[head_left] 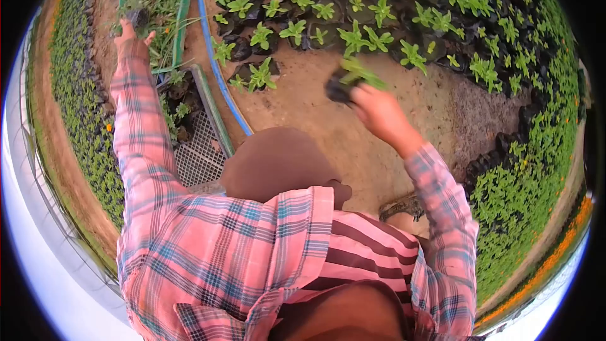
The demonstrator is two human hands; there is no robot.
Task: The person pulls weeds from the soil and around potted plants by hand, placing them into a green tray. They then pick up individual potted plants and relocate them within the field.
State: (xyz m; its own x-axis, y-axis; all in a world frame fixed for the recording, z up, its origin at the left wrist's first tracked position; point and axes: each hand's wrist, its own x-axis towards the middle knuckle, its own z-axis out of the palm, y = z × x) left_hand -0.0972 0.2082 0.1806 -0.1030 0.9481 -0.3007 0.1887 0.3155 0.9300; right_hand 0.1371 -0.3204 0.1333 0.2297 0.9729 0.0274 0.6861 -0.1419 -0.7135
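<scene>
My right hand (379, 113) grips a seedling in a small black nursery bag (341, 90), held tilted over bare soil and blurred by motion. My left hand (132, 36) reaches out at the upper left with its fingers apart. Just beyond its fingertips is a dark clump or bag (136, 17), over a green-rimmed crate (183, 19) full of pulled grass and weeds (161, 0). Whether the fingers touch this dark clump is hard to make out. Rows of bagged seedlings (293, 31) stand on the ground in front of me.
Another crate with a mesh floor (201, 151) holds several potted plants (178, 110) beside my knee (278, 164). A blue hose (218, 66) runs along the crates. Dense plant beds (524, 215) lie to the right, others (79, 101) to the left.
</scene>
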